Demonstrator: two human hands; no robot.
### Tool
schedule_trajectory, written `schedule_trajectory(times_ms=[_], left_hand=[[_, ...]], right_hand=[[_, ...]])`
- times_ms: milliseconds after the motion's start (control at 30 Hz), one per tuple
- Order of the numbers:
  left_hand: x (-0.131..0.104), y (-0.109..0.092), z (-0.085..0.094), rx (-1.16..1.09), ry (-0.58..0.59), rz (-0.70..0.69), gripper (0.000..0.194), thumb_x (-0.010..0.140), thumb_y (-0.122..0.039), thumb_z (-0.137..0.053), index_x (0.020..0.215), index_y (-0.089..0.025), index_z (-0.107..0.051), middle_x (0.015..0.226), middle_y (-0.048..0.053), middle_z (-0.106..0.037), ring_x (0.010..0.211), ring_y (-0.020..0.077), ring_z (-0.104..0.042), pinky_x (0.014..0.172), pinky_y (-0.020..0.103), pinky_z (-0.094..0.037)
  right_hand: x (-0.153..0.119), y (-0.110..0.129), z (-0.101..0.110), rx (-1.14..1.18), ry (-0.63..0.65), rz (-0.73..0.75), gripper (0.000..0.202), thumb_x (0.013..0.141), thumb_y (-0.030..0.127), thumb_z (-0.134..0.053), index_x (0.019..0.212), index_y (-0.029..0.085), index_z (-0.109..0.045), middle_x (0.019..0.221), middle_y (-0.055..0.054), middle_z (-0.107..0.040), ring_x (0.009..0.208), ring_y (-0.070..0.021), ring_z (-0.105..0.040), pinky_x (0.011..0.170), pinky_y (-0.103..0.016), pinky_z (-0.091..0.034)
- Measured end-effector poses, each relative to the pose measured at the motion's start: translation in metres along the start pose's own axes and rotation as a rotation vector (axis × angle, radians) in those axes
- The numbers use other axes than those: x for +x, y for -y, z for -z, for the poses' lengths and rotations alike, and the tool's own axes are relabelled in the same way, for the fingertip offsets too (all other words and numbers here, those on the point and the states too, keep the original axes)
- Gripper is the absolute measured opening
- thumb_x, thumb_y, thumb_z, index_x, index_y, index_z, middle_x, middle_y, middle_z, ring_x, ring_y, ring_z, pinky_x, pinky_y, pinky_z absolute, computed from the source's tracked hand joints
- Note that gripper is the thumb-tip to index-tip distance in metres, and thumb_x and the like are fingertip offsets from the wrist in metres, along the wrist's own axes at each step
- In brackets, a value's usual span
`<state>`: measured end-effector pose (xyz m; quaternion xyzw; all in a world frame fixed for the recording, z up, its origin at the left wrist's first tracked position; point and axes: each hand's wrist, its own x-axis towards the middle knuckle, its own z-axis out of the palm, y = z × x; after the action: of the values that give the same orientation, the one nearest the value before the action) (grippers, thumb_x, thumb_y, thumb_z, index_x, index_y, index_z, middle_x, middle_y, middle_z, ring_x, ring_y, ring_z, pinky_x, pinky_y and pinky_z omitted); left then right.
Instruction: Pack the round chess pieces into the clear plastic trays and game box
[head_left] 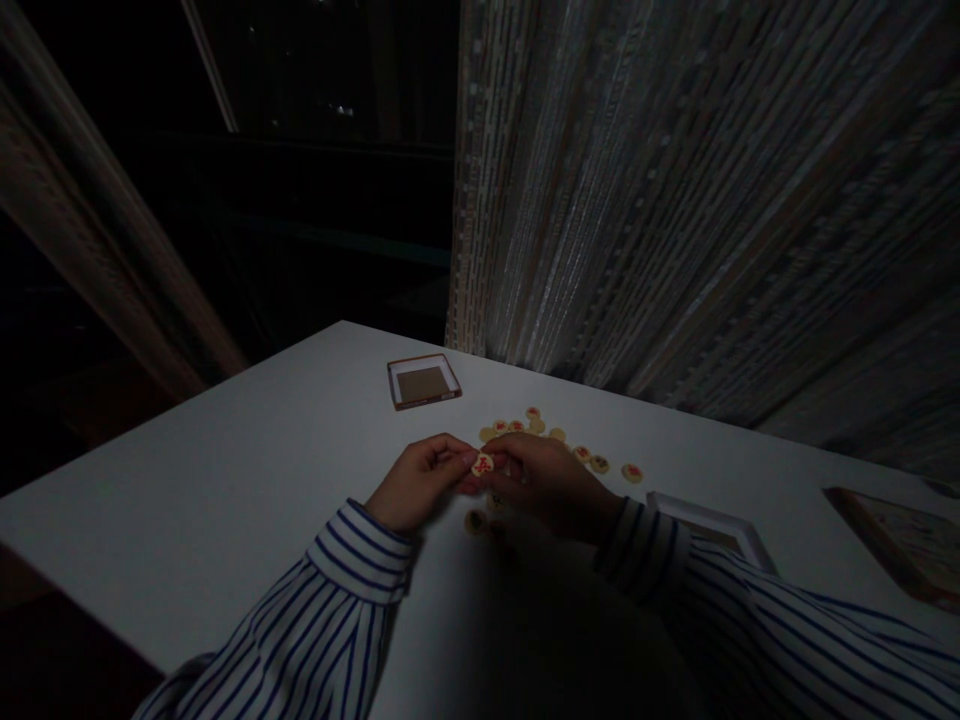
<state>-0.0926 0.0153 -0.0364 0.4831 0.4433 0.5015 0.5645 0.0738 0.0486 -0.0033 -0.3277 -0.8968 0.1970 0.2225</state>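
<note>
**On a white table: one round piece held between two hands**

Above the middle of the white table [225, 480], a pale round game piece [482, 464] with a red mark on its face is pinched between the fingertips of both hands. The left hand [416, 485] is curled, its fingers brought close together, the tips meeting the piece from the left. The right hand [544, 485] is likewise curled, its fingers closed on the piece from the right, so that the two hands touch at the piece. Striped sleeves are worn on both arms.

Just beyond the hands, a loose scatter of similar round pieces [592, 462] is spread on the tabletop, some marked in red; a few more are seen in shadow just beneath the hands. Farther back, near the table's far edge, a shallow square box tray [424, 381] with a brown inside is set down flat. Beside the right sleeve, a white-rimmed box part [712, 520] is partly hidden by the arm. At the right edge, a framed board [900, 545] lies on the table. A pale curtain [675, 200] hangs behind the table; the room is dark.
</note>
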Motion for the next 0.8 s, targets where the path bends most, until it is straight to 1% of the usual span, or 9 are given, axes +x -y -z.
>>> schedule_trajectory(times_ms=[133, 300, 533, 633, 800], left_hand=[[-0.001, 0.0, -0.002, 0.031, 0.0, -0.02, 0.032, 0.064, -0.043, -0.066, 0.075, -0.013, -0.059, 0.07, 0.003, -0.066, 0.067, 0.0148, -0.061, 0.07, 0.033, -0.05], [-0.001, 0.002, -0.003, -0.02, 0.029, -0.004, 0.034, 0.063, -0.041, -0.067, 0.082, -0.013, -0.061, 0.078, 0.004, -0.067, 0.075, 0.0172, -0.062, 0.075, 0.035, -0.049], [-0.002, 0.005, -0.002, -0.053, 0.028, 0.0, 0.031, 0.061, -0.03, -0.071, 0.083, -0.012, -0.06, 0.073, 0.004, -0.068, 0.069, 0.0145, -0.063, 0.077, 0.033, -0.048], [-0.001, 0.007, -0.003, -0.038, 0.032, -0.003, 0.031, 0.059, -0.026, -0.072, 0.084, -0.012, -0.059, 0.074, 0.003, -0.067, 0.07, 0.014, -0.063, 0.075, 0.032, -0.047], [0.0, 0.01, -0.004, 0.013, 0.004, -0.023, 0.03, 0.059, -0.026, -0.072, 0.081, -0.012, -0.058, 0.068, 0.001, -0.065, 0.064, 0.0112, -0.06, 0.065, 0.026, -0.047]], right_hand=[[0.001, -0.003, -0.002, 0.062, -0.017, -0.082, 0.013, 0.074, 0.028, -0.056, 0.082, 0.018, -0.059, 0.068, 0.001, -0.059, 0.058, -0.0095, -0.05, 0.053, -0.021, -0.033], [0.001, -0.004, -0.002, 0.101, -0.044, -0.125, 0.012, 0.076, 0.03, -0.054, 0.079, 0.018, -0.057, 0.061, 0.003, -0.057, 0.054, -0.0088, -0.049, 0.052, -0.021, -0.033], [-0.001, -0.002, 0.002, 0.093, -0.046, -0.118, 0.013, 0.077, 0.03, -0.054, 0.076, 0.018, -0.059, 0.058, 0.004, -0.056, 0.052, -0.0082, -0.048, 0.051, -0.02, -0.032], [-0.001, -0.001, 0.003, 0.085, -0.052, -0.087, 0.012, 0.078, 0.028, -0.053, 0.075, 0.018, -0.059, 0.059, 0.003, -0.057, 0.054, -0.0083, -0.05, 0.053, -0.02, -0.033], [-0.001, -0.002, 0.001, 0.074, -0.019, -0.065, 0.016, 0.081, 0.024, -0.048, 0.078, 0.017, -0.062, 0.066, 0.001, -0.062, 0.061, -0.0102, -0.055, 0.058, -0.021, -0.037]])
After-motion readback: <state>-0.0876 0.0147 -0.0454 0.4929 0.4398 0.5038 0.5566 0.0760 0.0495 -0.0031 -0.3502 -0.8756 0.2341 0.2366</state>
